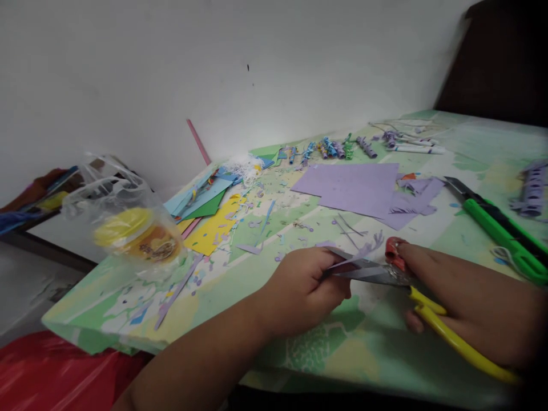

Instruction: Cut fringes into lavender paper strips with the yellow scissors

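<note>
My left hand (pixel 308 291) is closed round one end of a narrow purple paper strip (pixel 363 251), whose far end is fringed. The blades of the yellow-handled scissors (pixel 462 348) lie along the strip, their tips reaching my left fingers. My right hand (pixel 458 285) grips these scissors near the pivot and handles, and something red (pixel 396 251) covers one of its fingertips. Just beyond both hands lies a purple paper sheet (pixel 346 185), with cut purple pieces (pixel 411 202) at its right end. Part of the handles is hidden by my right hand.
A green box cutter (pixel 492 228) lies at the right, its blade out. Bagged at the left is a yellow-lidded tub (pixel 124 228). Coloured sheets (pixel 209 228), white string (pixel 246 171) and several rolled paper pieces (pixel 329 147) lie farther back. Paper scraps litter the patterned tablecloth (pixel 240 274).
</note>
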A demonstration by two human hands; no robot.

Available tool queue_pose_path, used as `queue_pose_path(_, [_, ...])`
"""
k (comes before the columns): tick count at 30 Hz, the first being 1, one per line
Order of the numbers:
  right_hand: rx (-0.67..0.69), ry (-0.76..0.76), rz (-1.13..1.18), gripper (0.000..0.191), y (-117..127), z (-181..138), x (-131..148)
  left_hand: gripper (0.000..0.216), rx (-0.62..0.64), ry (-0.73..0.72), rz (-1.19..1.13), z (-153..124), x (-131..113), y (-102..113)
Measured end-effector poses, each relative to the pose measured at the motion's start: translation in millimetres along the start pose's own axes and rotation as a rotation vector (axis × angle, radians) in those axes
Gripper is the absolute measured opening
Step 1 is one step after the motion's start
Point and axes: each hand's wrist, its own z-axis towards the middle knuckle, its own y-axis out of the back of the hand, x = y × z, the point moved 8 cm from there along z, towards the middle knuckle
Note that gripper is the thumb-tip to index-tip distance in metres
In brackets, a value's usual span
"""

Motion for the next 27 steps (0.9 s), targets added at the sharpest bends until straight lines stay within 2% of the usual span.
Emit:
queue_pose_path(6, [-0.068,0.039,0.023,0.050,4,0,3,0.020,0.008,-0.080,0.062,1,-6,0])
queue_pose_path(9, [-0.051,0.007,0.067,0.048,6,2,8,0.020,0.011,-0.112,0.108,0,-9,0])
queue_pose_path(22, [0.059,-0.031,0.063,0.034,7,6,17,0.021,0.071,-0.053,0.167,-1,-8,-3])
queue_pose_path(27, [0.035,-0.026,0.035,0.033,6,5,16,0.023,0.106,-0.045,0.103,0,-8,-4])
